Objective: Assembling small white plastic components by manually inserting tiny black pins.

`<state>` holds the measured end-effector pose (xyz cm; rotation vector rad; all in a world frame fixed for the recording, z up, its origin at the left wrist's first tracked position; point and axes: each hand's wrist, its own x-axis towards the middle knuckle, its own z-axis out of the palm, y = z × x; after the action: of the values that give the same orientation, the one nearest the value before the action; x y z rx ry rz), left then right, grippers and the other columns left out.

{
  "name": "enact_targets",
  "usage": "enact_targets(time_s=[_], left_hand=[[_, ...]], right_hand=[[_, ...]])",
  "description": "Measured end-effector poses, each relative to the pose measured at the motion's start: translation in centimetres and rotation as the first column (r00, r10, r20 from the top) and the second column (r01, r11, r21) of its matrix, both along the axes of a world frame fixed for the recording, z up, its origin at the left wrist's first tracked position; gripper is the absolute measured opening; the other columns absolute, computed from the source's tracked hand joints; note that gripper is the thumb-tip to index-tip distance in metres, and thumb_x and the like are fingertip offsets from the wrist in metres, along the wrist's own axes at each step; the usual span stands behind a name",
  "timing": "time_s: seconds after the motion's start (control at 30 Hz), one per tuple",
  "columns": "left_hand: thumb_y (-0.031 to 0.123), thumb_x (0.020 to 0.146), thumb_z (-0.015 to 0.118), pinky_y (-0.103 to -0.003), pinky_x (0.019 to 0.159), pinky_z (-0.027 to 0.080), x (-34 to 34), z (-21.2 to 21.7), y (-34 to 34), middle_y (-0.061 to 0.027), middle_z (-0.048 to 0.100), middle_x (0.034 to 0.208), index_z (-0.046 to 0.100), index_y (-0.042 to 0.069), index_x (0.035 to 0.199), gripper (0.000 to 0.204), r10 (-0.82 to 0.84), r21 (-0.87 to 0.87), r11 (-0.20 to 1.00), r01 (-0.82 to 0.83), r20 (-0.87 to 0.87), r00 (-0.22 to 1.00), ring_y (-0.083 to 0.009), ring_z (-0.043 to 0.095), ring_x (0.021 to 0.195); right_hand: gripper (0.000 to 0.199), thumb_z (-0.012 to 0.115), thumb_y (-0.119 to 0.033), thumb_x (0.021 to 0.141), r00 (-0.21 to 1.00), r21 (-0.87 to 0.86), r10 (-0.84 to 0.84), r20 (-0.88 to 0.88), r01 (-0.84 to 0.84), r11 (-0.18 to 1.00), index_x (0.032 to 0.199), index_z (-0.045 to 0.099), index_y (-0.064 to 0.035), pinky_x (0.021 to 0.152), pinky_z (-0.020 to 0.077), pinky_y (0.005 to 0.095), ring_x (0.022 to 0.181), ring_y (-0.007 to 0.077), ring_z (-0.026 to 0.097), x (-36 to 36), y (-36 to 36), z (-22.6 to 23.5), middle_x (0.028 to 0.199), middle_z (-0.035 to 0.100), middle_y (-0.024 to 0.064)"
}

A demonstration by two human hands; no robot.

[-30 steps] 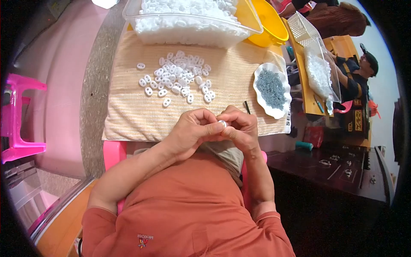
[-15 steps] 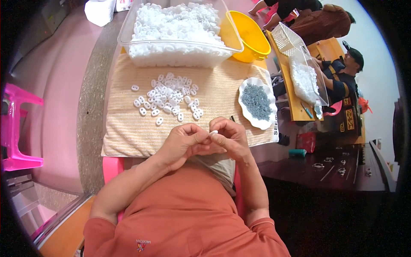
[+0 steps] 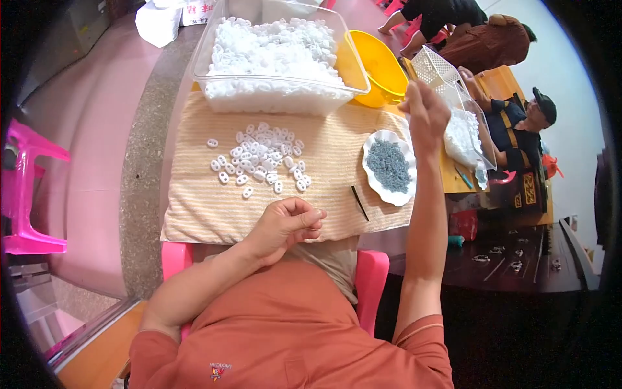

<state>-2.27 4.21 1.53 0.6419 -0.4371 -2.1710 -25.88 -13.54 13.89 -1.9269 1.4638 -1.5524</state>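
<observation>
Above the near edge of the cloth, my left hand (image 3: 288,223) is closed, its thumb against curled fingers; anything in them is hidden. My right hand (image 3: 426,115) is reached out far to the right, in front of the yellow tub's (image 3: 379,68) rim, fingers pinched together. I cannot make out what it holds. A loose heap of small white oval two-hole plastic pieces (image 3: 259,155) lies beyond my left hand. A scalloped white dish (image 3: 395,198) of small grey pieces (image 3: 387,165) sits on the right. Between dish and left hand lies a thin dark stick-like tool (image 3: 359,203).
At the back of the striped cloth (image 3: 201,211) stands a clear bin (image 3: 278,97) full of white pieces. On a side table to the right, a clear container (image 3: 463,139) holds more white pieces, with a co-worker (image 3: 518,126) beside it. A pink stool (image 3: 32,188) stands left.
My hands were together over the cloth's near edge, pinching a white oval piece. Now my right hand has gone forward and right, toward the yellow tub; my left has stayed near its place.
</observation>
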Motion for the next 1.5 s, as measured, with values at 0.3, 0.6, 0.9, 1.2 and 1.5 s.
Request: enact_targets(time_s=[0.3,0.6,0.9,1.2,1.5], left_hand=[[0.011,0.088,0.068,-0.025,0.069,0.053,-0.1,-0.1,-0.4,-0.0031,0.062,0.084,0.061,0.004,0.091,0.011,0.021,0.028,0.999,-0.02,-0.027,0.999,-0.0094,0.06,0.076],[0.01,0.088,0.067,-0.026,0.068,0.056,-0.3,-0.6,-0.2,-0.0056,0.065,0.088,0.061,0.003,0.091,0.009,0.01,0.025,1.0,-0.009,-0.043,0.999,-0.0109,0.063,0.073],[0.011,0.088,0.067,-0.025,0.068,0.057,-0.3,-0.5,-0.1,-0.0058,0.065,0.089,0.062,0.003,0.091,0.01,0.029,0.019,0.999,-0.029,-0.015,0.999,-0.0102,0.063,0.074],[0.011,0.088,0.068,-0.025,0.067,0.056,-0.3,-0.7,-0.1,-0.0048,0.066,0.088,0.062,0.004,0.09,0.01,0.039,0.018,0.999,-0.039,-0.018,0.999,-0.01,0.063,0.073],[0.011,0.088,0.068,-0.026,0.066,0.056,-0.5,-0.8,-0.1,-0.0033,0.063,0.081,0.061,0.005,0.089,0.01,0.033,0.007,0.999,-0.033,-0.01,0.999,-0.0105,0.062,0.072]], right_hand=[[0.019,0.068,-0.01,0.086,0.983,0.145,0.106,-0.15,-0.084,0.986,0.099,0.067,0.0032,0.06,0.0481,0.0236,0.065,0.0105,0.06,2.6,2.1,-5.9,0.077,0.066,0.0054],[0.018,0.067,-0.006,0.081,0.753,0.429,0.436,-0.492,-0.226,0.874,0.098,0.068,-0.0008,0.067,0.05,0.0314,0.072,0.0217,0.064,7.1,6.9,-9.8,0.085,0.067,0.0117],[0.019,0.068,-0.012,0.08,0.72,0.475,0.484,-0.497,-0.241,0.846,0.095,0.067,-0.0006,0.068,0.05,0.0338,0.076,0.0253,0.064,7.3,7.2,-10.1,0.087,0.065,0.013],[0.022,0.071,-0.018,0.08,0.825,0.662,0.482,-0.295,-0.187,0.726,0.091,0.067,0.0005,0.062,0.0496,0.0315,0.067,0.0196,0.062,6.6,8.3,-8.9,0.077,0.066,0.0128],[0.022,0.072,-0.016,0.077,0.793,0.461,0.429,-0.433,-0.214,0.861,0.096,0.068,-0.0032,0.062,0.0498,0.0319,0.068,0.0216,0.063,8.7,8.5,-8.7,0.086,0.065,0.0097]])
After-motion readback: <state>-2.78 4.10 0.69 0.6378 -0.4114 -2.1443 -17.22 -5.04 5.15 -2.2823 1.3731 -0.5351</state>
